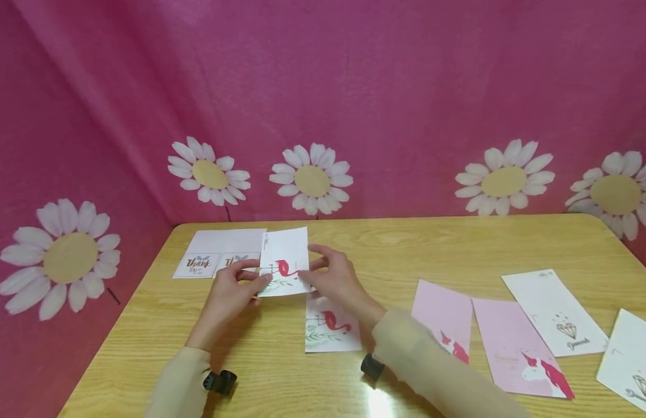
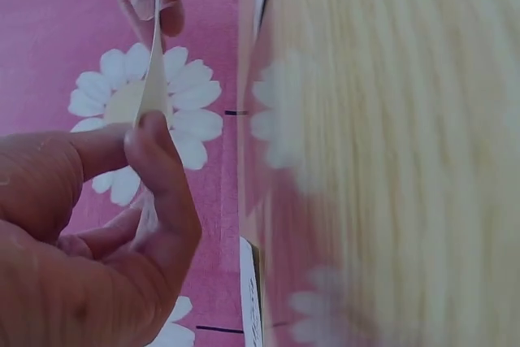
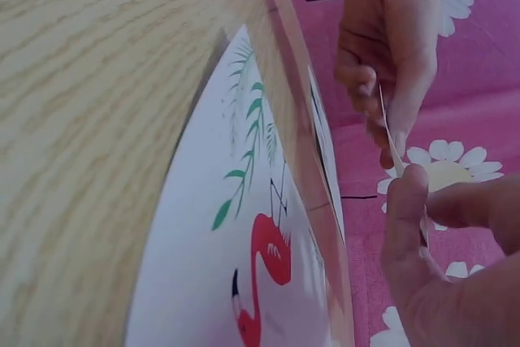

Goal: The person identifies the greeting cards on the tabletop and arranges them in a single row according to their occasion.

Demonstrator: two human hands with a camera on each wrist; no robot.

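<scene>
Both hands hold one white flamingo card [image 1: 284,260] up above the wooden table [image 1: 406,249]. My left hand [image 1: 238,285] pinches its lower left corner, and my right hand [image 1: 325,273] pinches its lower right edge. In the left wrist view the card [image 2: 152,79] shows edge-on between my left hand's [image 2: 138,140] thumb and finger, with the other hand at its far end. In the right wrist view my right hand [image 3: 422,209] pinches the thin card edge [image 3: 392,142]. A second flamingo card [image 1: 330,325] lies flat on the table below, also seen close up as a flamingo card [image 3: 252,274].
Two "thank you" cards [image 1: 218,252] lie at the back left. Two pink unicorn cards [image 1: 516,348] and white diamond cards [image 1: 555,312] lie to the right, one diamond card [image 1: 631,363] at the right edge. A pink daisy-print cloth [image 1: 323,116] backs the table.
</scene>
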